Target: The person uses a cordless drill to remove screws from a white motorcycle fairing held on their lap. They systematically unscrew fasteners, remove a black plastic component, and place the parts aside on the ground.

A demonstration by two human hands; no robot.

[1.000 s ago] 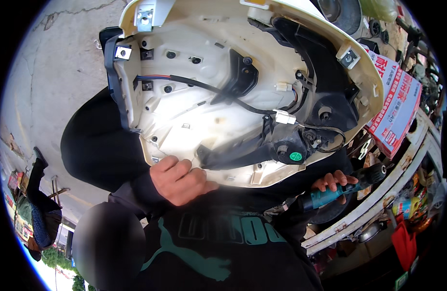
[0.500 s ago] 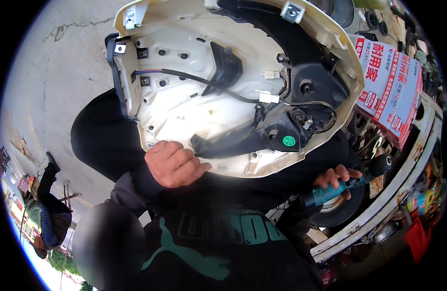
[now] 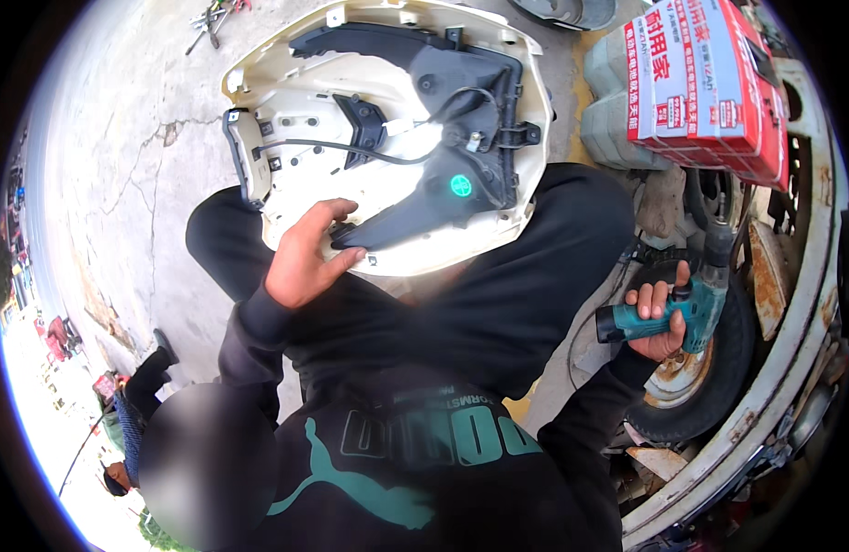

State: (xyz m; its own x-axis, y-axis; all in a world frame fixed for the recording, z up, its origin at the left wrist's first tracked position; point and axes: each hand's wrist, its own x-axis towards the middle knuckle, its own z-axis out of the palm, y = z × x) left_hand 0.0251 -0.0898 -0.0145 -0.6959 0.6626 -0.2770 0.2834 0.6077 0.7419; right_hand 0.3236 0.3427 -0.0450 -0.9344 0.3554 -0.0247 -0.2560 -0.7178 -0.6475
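Note:
A cream plastic scooter body panel (image 3: 300,221) lies with its hollow inside facing up, close in front of my legs. Inside it sit a black plastic lamp housing (image 3: 415,207) with a round green sticker and a dark cable (image 3: 351,147) running to the panel's left end. My left hand (image 3: 306,256) rests at the near rim, thumb and forefinger spread around the tip of the black housing; its other fingers are partly hidden. Off to the right, my right hand (image 3: 662,317) is wrapped round the handle of a teal cordless drill (image 3: 705,299), whose chuck points away from me.
At the right stands a red and white carton (image 3: 710,92) on grey blocks (image 3: 613,101). A wheel with a tyre (image 3: 719,386) and a rusty white metal frame (image 3: 806,304) lie beyond the drill. Hand tools (image 3: 208,23) are on the concrete ahead. Another person (image 3: 134,405) is at far left.
The panel has moved farther from me and sits lower. My left hand has loosened from a closed grip on its rim to spread fingers. The drill has turned, chuck now pointing away.

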